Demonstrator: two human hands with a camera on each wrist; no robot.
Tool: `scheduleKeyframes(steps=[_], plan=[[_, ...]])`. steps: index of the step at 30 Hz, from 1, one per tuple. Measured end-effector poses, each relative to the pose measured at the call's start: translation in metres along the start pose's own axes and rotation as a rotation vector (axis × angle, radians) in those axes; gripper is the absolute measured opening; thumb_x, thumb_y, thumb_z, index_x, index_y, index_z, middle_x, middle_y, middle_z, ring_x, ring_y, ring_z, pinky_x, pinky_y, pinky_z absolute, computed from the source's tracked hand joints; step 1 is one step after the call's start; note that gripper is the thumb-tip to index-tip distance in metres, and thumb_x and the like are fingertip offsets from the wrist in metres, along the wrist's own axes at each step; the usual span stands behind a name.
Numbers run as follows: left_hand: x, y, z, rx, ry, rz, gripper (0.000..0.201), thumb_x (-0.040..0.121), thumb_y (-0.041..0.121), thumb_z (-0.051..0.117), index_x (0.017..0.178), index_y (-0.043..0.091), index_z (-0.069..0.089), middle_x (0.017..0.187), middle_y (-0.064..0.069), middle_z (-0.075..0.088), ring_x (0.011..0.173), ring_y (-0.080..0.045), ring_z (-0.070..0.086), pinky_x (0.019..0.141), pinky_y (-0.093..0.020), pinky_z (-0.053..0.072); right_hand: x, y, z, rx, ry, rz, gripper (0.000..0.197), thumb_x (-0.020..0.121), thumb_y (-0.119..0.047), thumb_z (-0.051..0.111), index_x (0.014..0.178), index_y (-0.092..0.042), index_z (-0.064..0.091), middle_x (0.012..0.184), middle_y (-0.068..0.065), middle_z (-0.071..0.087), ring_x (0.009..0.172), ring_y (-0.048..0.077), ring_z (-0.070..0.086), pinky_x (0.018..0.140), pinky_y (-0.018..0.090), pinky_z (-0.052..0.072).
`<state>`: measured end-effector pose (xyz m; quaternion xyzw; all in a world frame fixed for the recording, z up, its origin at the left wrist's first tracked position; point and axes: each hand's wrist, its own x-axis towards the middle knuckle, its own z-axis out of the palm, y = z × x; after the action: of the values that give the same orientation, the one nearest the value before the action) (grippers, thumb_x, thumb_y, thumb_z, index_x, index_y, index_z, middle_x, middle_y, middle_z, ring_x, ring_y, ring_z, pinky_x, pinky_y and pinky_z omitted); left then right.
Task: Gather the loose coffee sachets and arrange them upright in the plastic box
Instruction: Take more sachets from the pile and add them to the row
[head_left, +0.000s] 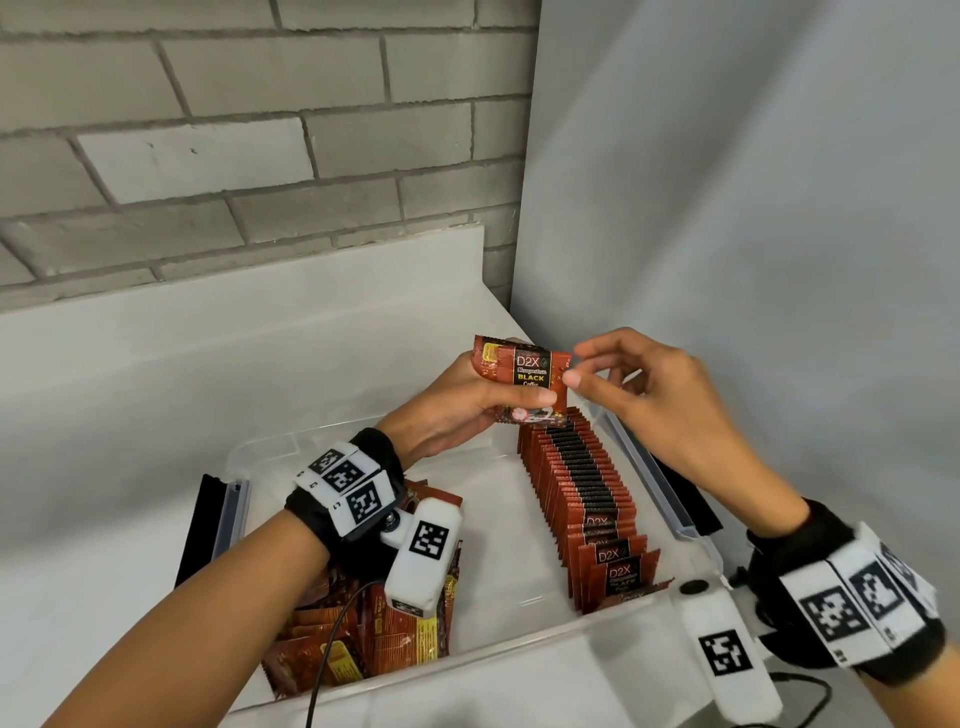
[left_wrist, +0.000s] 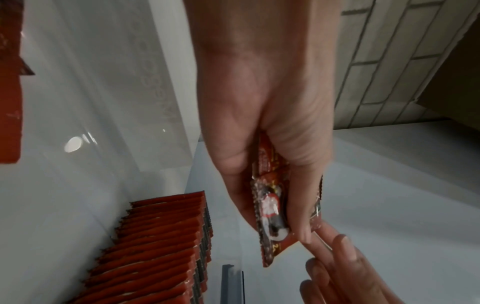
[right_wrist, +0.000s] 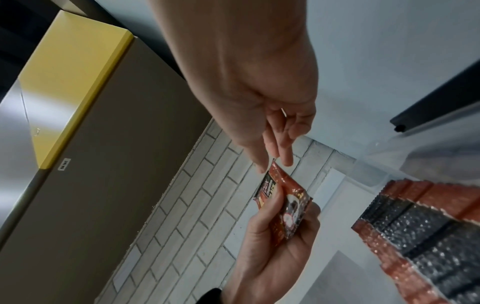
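My left hand (head_left: 511, 400) grips a red D2X black coffee sachet (head_left: 519, 371) by its lower half and holds it in the air over the far end of the clear plastic box (head_left: 519, 644). Thumb and forefinger of my right hand (head_left: 575, 364) pinch the sachet's right edge. A long row of upright sachets (head_left: 582, 493) stands along the box's right wall. Loose sachets (head_left: 374, 629) lie heaped in its near left corner, partly behind my left wrist. The left wrist view shows the held sachet (left_wrist: 272, 207) and the row (left_wrist: 161, 246); the right wrist view shows the pinch (right_wrist: 275, 164).
The box sits on a white counter (head_left: 156, 415) against a grey brick wall (head_left: 234, 130); a plain grey wall (head_left: 753, 208) closes the right side. Black latch handles (head_left: 208, 519) flank the box. A black cable (head_left: 800, 691) lies by the near right corner.
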<state>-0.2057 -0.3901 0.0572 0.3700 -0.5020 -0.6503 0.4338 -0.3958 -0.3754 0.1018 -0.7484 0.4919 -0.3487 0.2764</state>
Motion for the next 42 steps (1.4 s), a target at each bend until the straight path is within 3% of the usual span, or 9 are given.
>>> scheduleKeyframes(steps=[6,10,14,17,21,26,31,38,42], plan=[[-0.001,0.000,0.004,0.018,-0.075,-0.008,0.034,0.074,-0.005,0.075,0.102,0.010,0.061,0.089,-0.002,0.070,0.087,-0.018,0.067,0.076,-0.029,0.053,0.001,-0.001,0.003,0.022,-0.017,0.000,0.013,0.084,-0.028,0.070,0.097,-0.029,0.068,0.083,-0.015,0.068,0.074,0.005,0.057,0.062,0.009,0.041],[-0.003,0.001,0.005,-0.052,-0.074,-0.054,0.037,0.068,0.020,0.074,0.101,0.011,0.062,0.093,-0.003,0.072,0.092,-0.019,0.068,0.079,-0.028,0.054,-0.008,0.002,-0.015,0.027,-0.056,0.002,0.012,0.084,-0.023,0.069,0.088,-0.035,0.069,0.081,-0.013,0.070,0.076,0.006,0.058,0.069,0.019,0.044],[-0.002,0.004,0.004,-0.173,0.052,-0.110,0.019,0.082,0.023,0.063,0.096,0.010,0.062,0.080,-0.006,0.069,0.074,-0.014,0.068,0.074,-0.029,0.058,-0.035,0.006,-0.037,0.052,-0.341,0.031,0.008,0.081,-0.022,0.070,0.087,-0.028,0.070,0.081,-0.009,0.072,0.075,0.014,0.065,0.072,0.035,0.051],[0.001,0.005,0.003,-0.217,0.107,-0.137,0.011,0.095,0.013,0.052,0.099,0.006,0.058,0.079,-0.011,0.068,0.070,-0.019,0.067,0.077,-0.036,0.057,-0.055,0.010,-0.048,0.004,-0.565,0.033,0.007,0.083,-0.017,0.072,0.087,-0.023,0.070,0.078,-0.006,0.073,0.068,0.021,0.061,0.061,0.021,0.046],[0.000,0.006,0.005,-0.237,0.112,-0.118,0.011,0.096,0.007,0.049,0.104,0.003,0.055,0.081,-0.012,0.068,0.068,-0.022,0.068,0.075,-0.039,0.058,-0.065,0.017,-0.056,-0.255,-0.744,0.025,0.012,0.089,-0.023,0.067,0.087,-0.035,0.065,0.083,-0.020,0.071,0.075,0.007,0.061,0.068,0.018,0.045],[-0.002,0.007,0.005,-0.220,0.069,-0.058,0.011,0.092,0.004,0.054,0.102,0.007,0.057,0.080,-0.004,0.070,0.072,-0.017,0.069,0.075,-0.038,0.059,-0.067,0.014,-0.049,-0.500,-0.757,-0.031,0.016,0.092,-0.029,0.061,0.084,-0.043,0.056,0.088,-0.022,0.052,0.090,-0.017,0.041,0.073,0.009,0.038],[-0.004,0.005,0.003,-0.170,0.038,0.002,0.019,0.080,0.008,0.062,0.099,0.009,0.062,0.087,-0.006,0.072,0.083,-0.020,0.069,0.080,-0.033,0.058,-0.060,0.021,-0.039,-0.579,-0.818,-0.166,0.002,0.088,-0.032,0.065,0.088,-0.033,0.067,0.089,-0.027,0.045,0.103,-0.009,0.026,0.080,0.011,0.033],[-0.006,0.002,0.001,-0.092,-0.059,0.102,0.022,0.069,0.003,0.076,0.077,0.022,0.079,0.102,0.000,0.071,0.103,-0.016,0.064,0.089,-0.026,0.052,-0.054,0.025,-0.041,-0.489,-0.822,-0.168,0.011,0.089,-0.036,0.063,0.095,-0.034,0.072,0.088,-0.025,0.050,0.101,-0.005,0.033,0.082,0.012,0.035],[-0.007,0.003,0.003,-0.040,-0.032,0.068,0.027,0.072,0.005,0.060,0.069,0.024,0.079,0.085,0.001,0.074,0.086,-0.010,0.068,0.078,-0.021,0.053,-0.050,0.015,-0.042,-0.160,-0.527,-0.059,0.023,0.082,-0.050,0.058,0.093,-0.033,0.070,0.080,-0.020,0.065,0.076,0.001,0.057,0.066,0.015,0.045]])
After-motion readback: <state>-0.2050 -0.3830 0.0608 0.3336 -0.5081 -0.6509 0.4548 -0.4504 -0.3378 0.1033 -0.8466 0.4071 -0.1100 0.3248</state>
